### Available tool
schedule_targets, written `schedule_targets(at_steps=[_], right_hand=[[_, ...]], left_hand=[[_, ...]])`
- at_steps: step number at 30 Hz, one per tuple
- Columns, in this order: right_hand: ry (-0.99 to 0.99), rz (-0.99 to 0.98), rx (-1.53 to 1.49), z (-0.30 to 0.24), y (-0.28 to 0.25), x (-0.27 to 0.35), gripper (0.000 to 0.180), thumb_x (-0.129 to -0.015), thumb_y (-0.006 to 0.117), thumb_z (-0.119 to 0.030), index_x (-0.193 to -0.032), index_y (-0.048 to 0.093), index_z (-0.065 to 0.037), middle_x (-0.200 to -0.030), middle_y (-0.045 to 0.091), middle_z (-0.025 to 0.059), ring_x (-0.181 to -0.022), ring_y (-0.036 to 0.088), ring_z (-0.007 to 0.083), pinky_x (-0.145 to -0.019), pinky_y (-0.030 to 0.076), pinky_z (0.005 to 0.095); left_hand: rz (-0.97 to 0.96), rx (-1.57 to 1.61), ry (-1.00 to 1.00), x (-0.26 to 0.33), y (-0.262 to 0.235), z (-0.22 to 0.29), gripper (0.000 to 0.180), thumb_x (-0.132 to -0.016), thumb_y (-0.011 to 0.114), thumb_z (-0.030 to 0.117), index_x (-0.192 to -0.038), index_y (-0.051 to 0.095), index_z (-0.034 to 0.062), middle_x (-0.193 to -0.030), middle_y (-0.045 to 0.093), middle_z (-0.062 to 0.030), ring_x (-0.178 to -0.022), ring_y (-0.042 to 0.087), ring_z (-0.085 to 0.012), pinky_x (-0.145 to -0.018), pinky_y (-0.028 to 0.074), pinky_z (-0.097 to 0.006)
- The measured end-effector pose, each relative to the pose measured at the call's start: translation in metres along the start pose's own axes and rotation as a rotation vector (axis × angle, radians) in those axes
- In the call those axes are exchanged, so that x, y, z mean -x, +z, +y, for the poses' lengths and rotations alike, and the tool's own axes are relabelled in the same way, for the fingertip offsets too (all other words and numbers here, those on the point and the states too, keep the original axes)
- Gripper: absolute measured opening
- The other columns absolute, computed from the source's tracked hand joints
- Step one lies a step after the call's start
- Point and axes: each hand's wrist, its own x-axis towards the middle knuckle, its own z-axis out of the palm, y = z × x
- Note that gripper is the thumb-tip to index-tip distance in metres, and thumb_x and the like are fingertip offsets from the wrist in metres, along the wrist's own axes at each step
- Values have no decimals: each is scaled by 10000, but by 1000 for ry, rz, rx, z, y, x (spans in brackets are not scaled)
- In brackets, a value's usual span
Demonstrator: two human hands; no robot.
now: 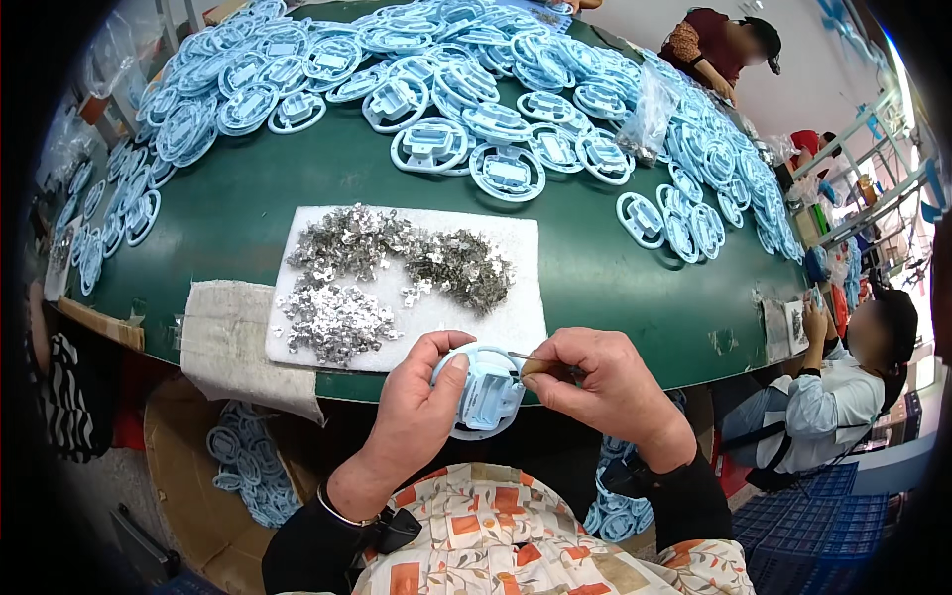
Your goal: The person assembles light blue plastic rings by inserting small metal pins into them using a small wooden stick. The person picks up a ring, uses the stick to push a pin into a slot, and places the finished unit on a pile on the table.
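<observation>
At the near edge of the green worktop [248, 213], the person's left hand [421, 397] grips a light-blue plastic ring part [483, 395], thumb over its rim and fingers wrapped beneath, so that the boxy centre faces up toward the eyes. The part hangs just off the worktop's edge, above the lap, steadied for close work. The right hand [595, 382] has its fingers pressed together in a pinch on a thin metal tool [526, 357], whose tip points at the ring's upper rim; whether it touches cannot be told. Just beyond the hands lies a white foam mat [516, 327] bearing heaps of small silvery metal clips [397, 263], close enough to be picked from without stretching. Farther back, many matching blue ring parts [446, 89] are piled across the worktop. A cardboard box [188, 466] below the left elbow holds more of them.
</observation>
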Motion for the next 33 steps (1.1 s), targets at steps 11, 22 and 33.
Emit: schedule_targets(at_steps=[11, 22, 33], right_hand=[[-13, -16, 124, -4, 9, -3, 112, -852, 723, -74, -942, 702, -11, -804, 677, 116, -691, 678, 223, -643, 533, 326], [167, 109, -787, 42, 31, 35, 106, -938, 729, -78, -1006, 705, 0, -1256, 536, 53, -1065, 525, 81, -840, 478, 236], [121, -89, -642, 43, 4, 38, 94, -940, 720, -95, -940, 694, -5, -1020, 569, 4, -868, 522, 76, -782, 420, 235]], left_hand=[[11, -66, 29, -1, -2, -3, 273, -1088, 493, 155, -1297, 523, -18, -1090, 651, -44, -944, 595, -47, -812, 511, -226], [47, 574, -8, 2, 5, 18, 260, -1112, 409, 161, -1357, 373, 81, -1165, 582, -55, -1037, 603, -105, -870, 533, -291], [-247, 123, 18, -4, 0, 38, 618, -966, 707, 144, -1457, 356, 7, -1200, 609, -106, -1086, 588, -118, -945, 504, -293]])
